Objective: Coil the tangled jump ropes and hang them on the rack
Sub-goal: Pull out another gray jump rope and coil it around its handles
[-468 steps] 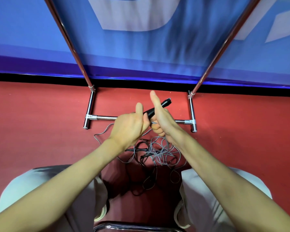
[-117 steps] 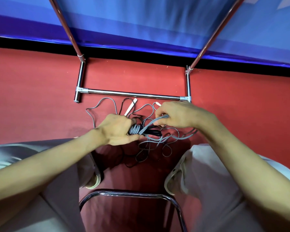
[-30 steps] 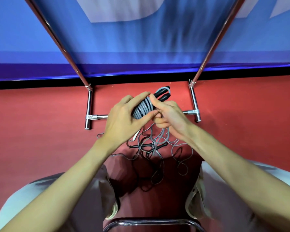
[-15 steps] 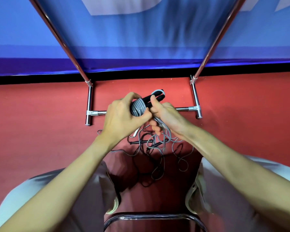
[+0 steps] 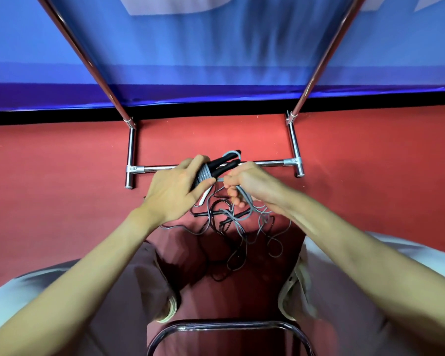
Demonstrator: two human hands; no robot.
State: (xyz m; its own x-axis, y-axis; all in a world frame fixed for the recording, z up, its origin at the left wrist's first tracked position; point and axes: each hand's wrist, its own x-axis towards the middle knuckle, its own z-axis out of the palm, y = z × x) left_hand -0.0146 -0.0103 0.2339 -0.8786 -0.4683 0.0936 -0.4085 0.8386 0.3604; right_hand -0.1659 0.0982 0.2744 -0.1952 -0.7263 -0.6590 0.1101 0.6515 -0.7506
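My left hand grips two black jump-rope handles with grey cord wound in tight turns round them. The handle tips point up and right, past the rack's low crossbar. My right hand pinches the loose grey cord just right of the coil, and the strand runs down from its fingers. Below both hands a tangle of grey and black ropes lies on the red floor between my knees. The chrome rack stands in front of me, its two uprights rising to the top of the frame.
A blue banner hangs behind the rack. My knees in light trousers flank the rope pile. A chrome chair rim curves at the bottom edge. A white handle sticks out under my left hand.
Both hands have dropped slightly toward the crossbar. My right hand has slid down and right along the grey cord, drawing it out from the coil.
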